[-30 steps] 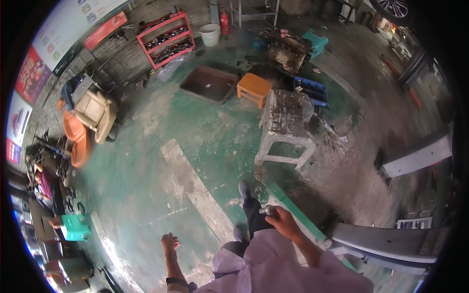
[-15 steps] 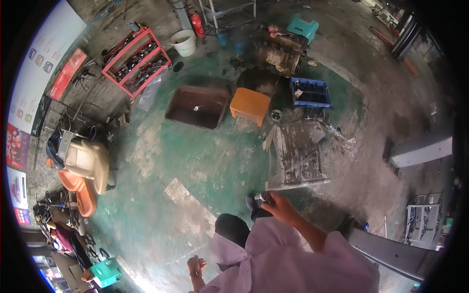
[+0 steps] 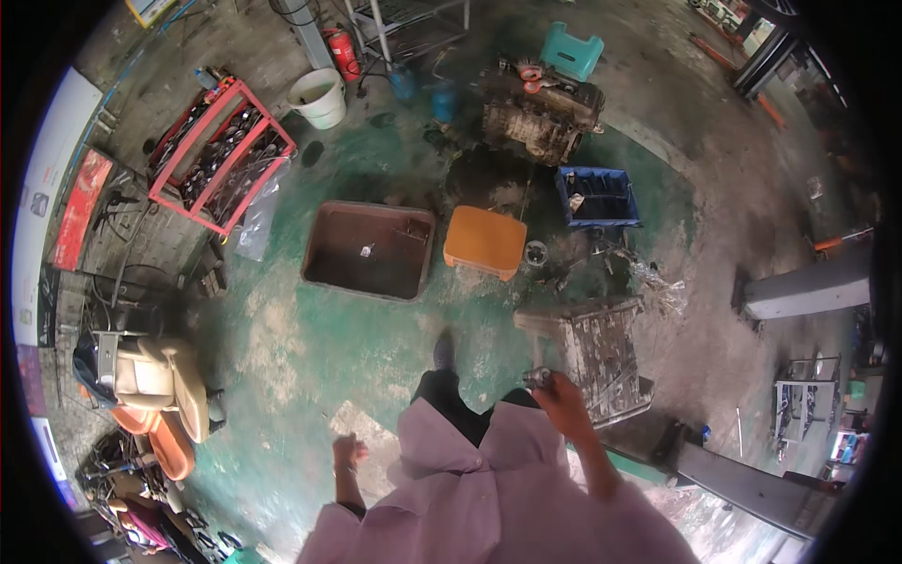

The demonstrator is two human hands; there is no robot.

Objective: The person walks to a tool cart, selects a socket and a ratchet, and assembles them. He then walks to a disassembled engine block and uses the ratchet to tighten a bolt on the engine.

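My right hand (image 3: 562, 399) is closed around a small grey metal part (image 3: 537, 378) with a rounded end; its exact kind I cannot make out. Just past that hand is a weathered slatted platform (image 3: 601, 362), low on the floor. My left hand (image 3: 349, 451) hangs out to the left over a pale patch of floor, touching nothing that I can see. Motion smears its fingers. Ahead are a brown rectangular tub (image 3: 315, 282) with a small pale scrap in it and an orange stool (image 3: 486, 237). One dark shoe (image 3: 443, 350) is stepping forward.
Beyond the stool sit a blue divided crate (image 3: 598, 218), a greasy engine block (image 3: 536, 127) and a teal stool (image 3: 571, 52). Left are a red tool cart (image 3: 230, 150), a white bucket (image 3: 321, 105) and a beige seat (image 3: 150, 376). A grey lift arm (image 3: 742, 484) lies right.
I have moved forward, so the tub, stool and platform sit nearer. My left hand has swung forward and up. My right hand keeps the metal part and now shows farther right.
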